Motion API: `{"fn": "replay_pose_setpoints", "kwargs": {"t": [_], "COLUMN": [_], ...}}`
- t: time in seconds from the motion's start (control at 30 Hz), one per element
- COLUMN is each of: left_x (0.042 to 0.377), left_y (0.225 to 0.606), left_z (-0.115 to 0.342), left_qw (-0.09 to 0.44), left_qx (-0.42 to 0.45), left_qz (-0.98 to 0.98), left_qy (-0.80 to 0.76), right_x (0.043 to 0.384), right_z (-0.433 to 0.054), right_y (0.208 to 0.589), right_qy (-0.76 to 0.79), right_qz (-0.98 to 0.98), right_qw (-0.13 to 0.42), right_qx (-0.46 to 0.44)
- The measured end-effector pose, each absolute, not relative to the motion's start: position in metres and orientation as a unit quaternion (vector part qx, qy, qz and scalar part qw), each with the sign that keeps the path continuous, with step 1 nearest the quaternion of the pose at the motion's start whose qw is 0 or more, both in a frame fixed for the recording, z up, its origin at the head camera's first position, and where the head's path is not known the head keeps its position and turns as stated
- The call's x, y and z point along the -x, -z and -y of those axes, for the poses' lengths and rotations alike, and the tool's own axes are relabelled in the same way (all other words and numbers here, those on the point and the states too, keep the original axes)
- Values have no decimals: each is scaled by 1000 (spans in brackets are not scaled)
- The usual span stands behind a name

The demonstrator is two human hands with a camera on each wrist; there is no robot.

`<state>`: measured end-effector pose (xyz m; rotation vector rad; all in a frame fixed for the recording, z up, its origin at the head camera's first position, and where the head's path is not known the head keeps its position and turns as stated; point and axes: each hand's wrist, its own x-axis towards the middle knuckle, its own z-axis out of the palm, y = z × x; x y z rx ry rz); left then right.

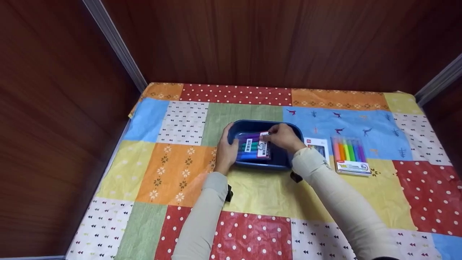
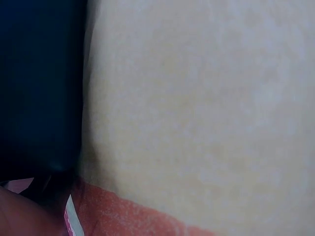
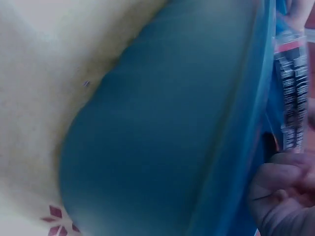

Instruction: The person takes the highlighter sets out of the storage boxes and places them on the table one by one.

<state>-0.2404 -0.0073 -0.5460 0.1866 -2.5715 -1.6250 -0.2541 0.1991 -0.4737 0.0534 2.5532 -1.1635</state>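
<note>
A dark blue plastic basin (image 1: 263, 167) sits mid-table. Inside it, partly tilted, is a clear pack of markers (image 1: 249, 155) in purple, green and blue with a white label. My left hand (image 1: 226, 151) grips the basin's left side, fingers outside the wall and thumb over the rim by the pack's left end. My right hand (image 1: 285, 137) reaches over the right rim and pinches the pack's right end near its upper corner. In the right wrist view, curled fingers (image 3: 283, 189) meet the printed pack edge. The left wrist view shows mostly basin wall (image 2: 39, 88).
Right of the basin lies a white box (image 1: 323, 142) with a window, partly hidden by my right arm. Beside it is a pack of rainbow-coloured highlighters (image 1: 348, 151). A patchwork cloth (image 1: 180, 173) covers the table, and brown wooden panels (image 1: 252, 43) stand around it.
</note>
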Motion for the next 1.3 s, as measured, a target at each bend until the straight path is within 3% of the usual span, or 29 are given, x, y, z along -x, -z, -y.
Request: {"fn": "replay_pose_setpoints", "kwargs": {"t": [0.57,0.87,1.3], "left_x": [237,239,238], "left_y": [548,544,546], "left_z": [11,9,8], "left_qw": [42,40,49], "left_qx": [-68,-60,-47], "left_qz": [846,841,842], "left_qy": [528,536,534], "right_x": [243,234,228], "right_z": [-195,-200,-214], "right_y": [473,464,459], "right_qy": [419,444,476], "right_qz": [-896,-889,-879], "right_qw": [147,89,12], "right_qx": [32,64,38]}}
